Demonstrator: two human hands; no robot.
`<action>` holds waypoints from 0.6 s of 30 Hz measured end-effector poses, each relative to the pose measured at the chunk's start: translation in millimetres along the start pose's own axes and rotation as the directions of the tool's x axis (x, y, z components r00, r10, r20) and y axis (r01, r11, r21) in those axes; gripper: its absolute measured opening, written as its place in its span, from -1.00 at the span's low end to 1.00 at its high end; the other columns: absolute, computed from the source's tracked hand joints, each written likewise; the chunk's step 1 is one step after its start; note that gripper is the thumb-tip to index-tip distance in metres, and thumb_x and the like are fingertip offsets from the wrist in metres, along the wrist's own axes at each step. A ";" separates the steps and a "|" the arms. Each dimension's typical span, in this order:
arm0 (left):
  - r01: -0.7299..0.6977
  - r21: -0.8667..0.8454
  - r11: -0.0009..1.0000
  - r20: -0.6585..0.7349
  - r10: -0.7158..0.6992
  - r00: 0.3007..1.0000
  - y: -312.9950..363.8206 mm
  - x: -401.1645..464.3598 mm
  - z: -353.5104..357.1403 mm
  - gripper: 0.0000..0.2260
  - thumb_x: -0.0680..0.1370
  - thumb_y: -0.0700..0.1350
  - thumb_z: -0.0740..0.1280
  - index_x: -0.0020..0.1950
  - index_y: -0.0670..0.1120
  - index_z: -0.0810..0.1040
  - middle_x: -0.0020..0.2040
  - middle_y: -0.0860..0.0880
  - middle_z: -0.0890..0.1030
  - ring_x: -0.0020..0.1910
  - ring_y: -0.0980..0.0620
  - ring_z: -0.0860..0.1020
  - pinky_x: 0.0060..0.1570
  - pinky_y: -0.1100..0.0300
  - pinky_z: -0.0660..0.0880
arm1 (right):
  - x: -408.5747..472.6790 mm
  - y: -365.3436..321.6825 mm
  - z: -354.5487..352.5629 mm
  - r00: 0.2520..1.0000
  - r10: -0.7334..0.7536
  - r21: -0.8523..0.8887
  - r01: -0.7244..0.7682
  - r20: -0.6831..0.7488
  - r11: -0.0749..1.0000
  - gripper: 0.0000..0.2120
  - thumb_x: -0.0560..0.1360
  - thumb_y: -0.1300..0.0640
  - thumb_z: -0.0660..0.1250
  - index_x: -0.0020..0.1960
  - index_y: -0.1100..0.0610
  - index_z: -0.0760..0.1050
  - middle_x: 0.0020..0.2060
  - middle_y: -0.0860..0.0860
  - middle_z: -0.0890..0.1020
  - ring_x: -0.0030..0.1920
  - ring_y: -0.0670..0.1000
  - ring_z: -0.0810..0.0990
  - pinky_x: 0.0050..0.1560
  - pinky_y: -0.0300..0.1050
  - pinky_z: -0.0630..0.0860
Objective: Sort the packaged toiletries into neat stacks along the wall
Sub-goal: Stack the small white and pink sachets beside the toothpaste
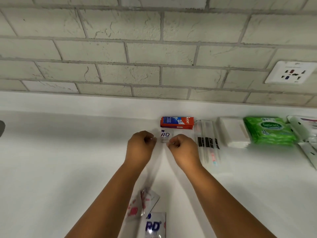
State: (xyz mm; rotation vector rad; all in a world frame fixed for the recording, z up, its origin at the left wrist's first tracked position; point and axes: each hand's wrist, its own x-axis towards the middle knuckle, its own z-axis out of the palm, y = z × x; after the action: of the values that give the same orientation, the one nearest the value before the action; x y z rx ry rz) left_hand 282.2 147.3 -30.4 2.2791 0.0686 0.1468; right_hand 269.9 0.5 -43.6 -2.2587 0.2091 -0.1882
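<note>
A small silver sachet marked RD (165, 136) lies on the white counter just in front of a stack of red toothpaste boxes (177, 122). My left hand (141, 147) pinches its left edge and my right hand (182, 148) pinches its right edge, fingers curled. Along the wall to the right lie clear-wrapped toothbrushes (207, 143), white boxes (231, 131) and a green pack of wipes (269, 130). Near the front edge lie another RD sachet (154, 225) and pink-printed sachets (142, 203), partly behind my left forearm.
A grey brick wall (137, 54) backs the counter, with a white socket plate (291, 73) at the right. More white packages (307, 134) sit at the far right edge. A dark object (1, 127) shows at the left border.
</note>
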 end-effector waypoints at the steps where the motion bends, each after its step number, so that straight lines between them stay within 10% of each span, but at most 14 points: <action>1: -0.013 -0.003 1.000 0.021 0.014 1.000 -1.1 -13.0 -8.5 -0.89 0.54 -0.10 0.35 -0.01 -0.09 0.64 -0.13 0.05 0.63 -0.18 0.12 0.55 -0.28 0.49 0.32 | -13.5 -1.5 -3.4 0.999 0.007 0.034 -0.008 0.033 0.999 -0.90 0.47 0.10 0.40 -0.06 0.12 0.59 -0.17 0.01 0.63 -0.15 -0.04 0.57 -0.19 -0.34 0.36; 10: -0.031 0.013 0.999 0.272 0.026 0.962 -26.1 -126.9 -45.2 -0.93 0.53 -0.11 0.35 -0.07 0.00 0.64 -0.13 0.11 0.61 -0.23 0.25 0.56 -0.31 0.52 0.41 | -131.6 3.3 -23.2 0.943 -0.046 -0.015 0.054 0.330 0.998 -0.84 0.44 0.03 0.45 -0.02 0.05 0.60 -0.13 -0.08 0.60 -0.12 -0.10 0.56 -0.09 -0.33 0.45; 18: -0.245 0.198 0.949 0.333 0.170 0.927 -45.4 -165.3 -43.0 -0.77 0.47 -0.08 0.44 0.13 0.05 0.63 0.13 0.07 0.57 0.10 0.08 0.50 0.12 0.30 0.44 | -170.9 18.5 -19.5 0.920 -0.107 -0.149 0.174 0.377 0.974 -0.47 0.38 -0.07 0.49 0.29 0.03 0.49 0.10 -0.02 0.46 0.17 -0.03 0.45 0.22 -0.19 0.40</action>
State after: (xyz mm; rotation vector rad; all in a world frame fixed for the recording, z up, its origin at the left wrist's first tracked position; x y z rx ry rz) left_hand 112.7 193.0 -50.7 2.5164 -0.3423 -0.1207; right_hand 97.7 10.8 -56.5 -2.4398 -0.1431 0.1888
